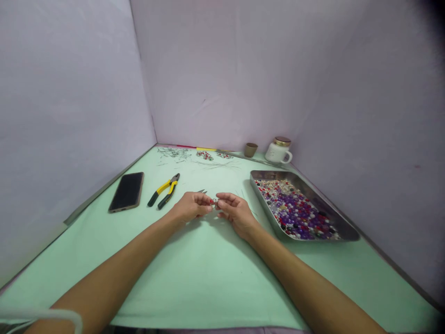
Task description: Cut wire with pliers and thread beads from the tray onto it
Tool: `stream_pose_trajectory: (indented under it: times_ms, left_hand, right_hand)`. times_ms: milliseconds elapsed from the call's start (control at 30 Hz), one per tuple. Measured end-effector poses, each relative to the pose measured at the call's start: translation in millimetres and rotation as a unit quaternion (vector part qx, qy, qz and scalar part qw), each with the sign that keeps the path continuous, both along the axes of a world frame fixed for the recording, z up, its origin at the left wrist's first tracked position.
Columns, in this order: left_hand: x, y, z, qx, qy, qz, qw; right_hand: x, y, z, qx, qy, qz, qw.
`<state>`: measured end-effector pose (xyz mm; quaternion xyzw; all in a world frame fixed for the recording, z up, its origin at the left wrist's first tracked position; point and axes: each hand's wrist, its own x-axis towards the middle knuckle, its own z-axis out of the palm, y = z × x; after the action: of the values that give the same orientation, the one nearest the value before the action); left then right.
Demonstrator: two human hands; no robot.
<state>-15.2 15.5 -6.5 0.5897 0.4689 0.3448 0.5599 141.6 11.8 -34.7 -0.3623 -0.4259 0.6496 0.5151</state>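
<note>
Pinching a tiny beaded piece (213, 202) between fingertips, left hand (189, 207) and right hand (235, 211) meet above the green table (208, 278); its detail is too small to make out; bead tray (344, 225) lies just right

Flat table covered in pale mint-green cloth (208, 273), boxed in by lilac walls. On it: black smartphone in brown case (126, 191) at left, face up; yellow-and-black-handled pliers (164, 190) just right of phone; rectangular steel tray (344, 224) at right, filled with mixed purple, white, red beads; small brown cup (250, 149) and white lidded mug (278, 150) side by side at far edge; scattered thin metal wires (175, 152) and small bead clusters (205, 155) at far left corner
</note>
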Motion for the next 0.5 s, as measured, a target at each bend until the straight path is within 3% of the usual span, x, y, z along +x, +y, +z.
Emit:
stream_pose_trajectory:
  times_ms: [233, 500]
  left_hand:
    - [7.5, -4.6, 4.1, 0.029, -0.032, 0.045, 0.998]
    - [4.0, -2.4, 1.7, 0.059, 0.037, 0.037, 0.997]
  right_hand:
    - [-3.8, -1.6, 0.1, 0.012, 0.021, -0.018, 1.000]
    - [-4.6, -4.9, 1.3, 0.094, -0.130, -0.049, 0.986]
